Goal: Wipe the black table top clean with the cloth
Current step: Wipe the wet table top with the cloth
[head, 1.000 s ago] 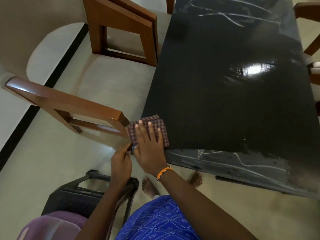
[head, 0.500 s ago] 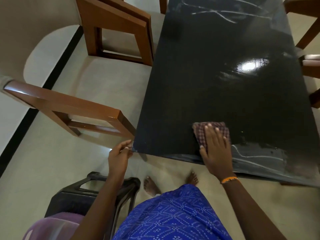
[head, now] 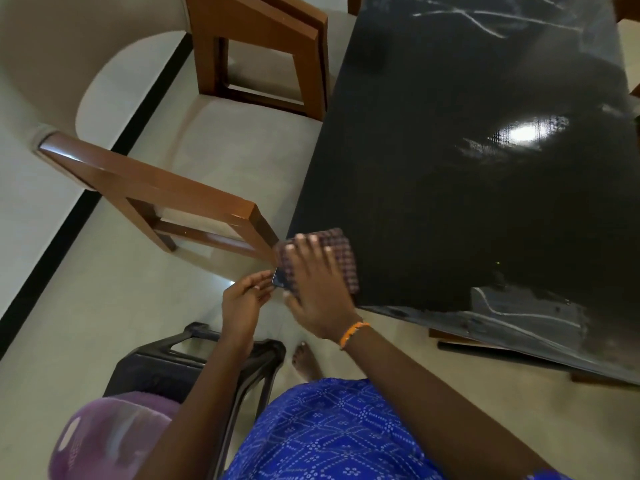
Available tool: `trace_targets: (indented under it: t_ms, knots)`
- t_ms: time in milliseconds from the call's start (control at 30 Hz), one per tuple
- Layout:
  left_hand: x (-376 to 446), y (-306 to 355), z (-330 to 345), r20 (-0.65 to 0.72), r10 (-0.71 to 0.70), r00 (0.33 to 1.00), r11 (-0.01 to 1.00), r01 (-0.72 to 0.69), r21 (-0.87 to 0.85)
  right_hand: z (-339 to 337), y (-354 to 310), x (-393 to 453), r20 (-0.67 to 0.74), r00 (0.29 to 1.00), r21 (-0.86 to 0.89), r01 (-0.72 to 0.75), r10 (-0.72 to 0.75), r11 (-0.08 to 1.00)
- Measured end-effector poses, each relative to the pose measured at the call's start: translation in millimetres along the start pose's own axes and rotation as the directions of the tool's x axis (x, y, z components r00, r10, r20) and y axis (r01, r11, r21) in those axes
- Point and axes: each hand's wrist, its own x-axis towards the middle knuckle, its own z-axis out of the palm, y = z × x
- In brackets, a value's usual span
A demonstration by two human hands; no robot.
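While the right hand (head: 320, 282) presses flat, fingers spread, on one checked cloth (head: 337, 258) at the black desk's (head: 467, 185) near-left corner, the left hand (head: 242, 303) pinches that corner's edge just beside it. Two wooden chairs (head: 166, 195) stand left of both hands.

Right hand (head: 317, 282) presses checked cloth (head: 337, 252) on black table top (head: 467, 174) corner.

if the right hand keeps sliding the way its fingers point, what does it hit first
Probably the nearer wooden chair: the right hand, flat on the cloth at the table top's corner, points up-left off the edge.
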Motion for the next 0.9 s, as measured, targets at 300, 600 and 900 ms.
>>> trace_targets:
  t_ms: [300, 600, 900]
  knots:
    - [-32, -14, 6, -0.071, 0.115, 0.991, 0.95, -0.089, 0.298, 3, 2, -7, 0.063, 0.966, -0.107, 0.258, -0.252, 0.96]
    - [-66, -29, 70, 0.153, 0.194, 0.969, 0.881, -0.24, 0.407, -23, 108, -107, -0.016, 1.0, -0.183, 0.02, -0.023, 0.983]
    - [-101, -30, 168, 0.596, 0.127, 0.793, 0.721, -0.487, 0.494, -64, 253, -271, -0.151, 0.828, -0.042, -0.551, 0.539, 0.834]
